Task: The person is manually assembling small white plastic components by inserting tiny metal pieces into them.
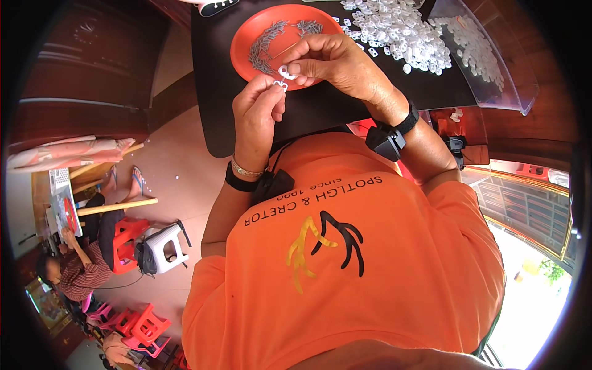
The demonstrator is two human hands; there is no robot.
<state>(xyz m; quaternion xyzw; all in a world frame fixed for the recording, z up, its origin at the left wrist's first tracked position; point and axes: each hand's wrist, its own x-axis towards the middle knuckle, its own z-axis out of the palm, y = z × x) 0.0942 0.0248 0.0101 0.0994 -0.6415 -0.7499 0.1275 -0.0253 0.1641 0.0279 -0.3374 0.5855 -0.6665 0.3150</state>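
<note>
Above the near rim of a red plate (239, 38), my two hands are close together. My left hand (258, 112) is closed in a pinch on a small white plastic piece with holes (280, 85). Between the thumb and fingers of my right hand (333, 66) is another small white oval plastic piece (285, 72). The two pieces nearly meet; whether they are joined I cannot tell. On the plate lie many small grey pins (264, 48) in a curved heap. Beyond my right hand, a large pile of white plastic pieces (401, 31) covers part of the black table (216, 117).
A clear plastic tray (515, 92) with more white pieces stands at the table's right. A shoe (216, 6) shows at the top edge. To the left are a white stool (168, 248), red stools (128, 243) and a seated person (83, 265) at another table.
</note>
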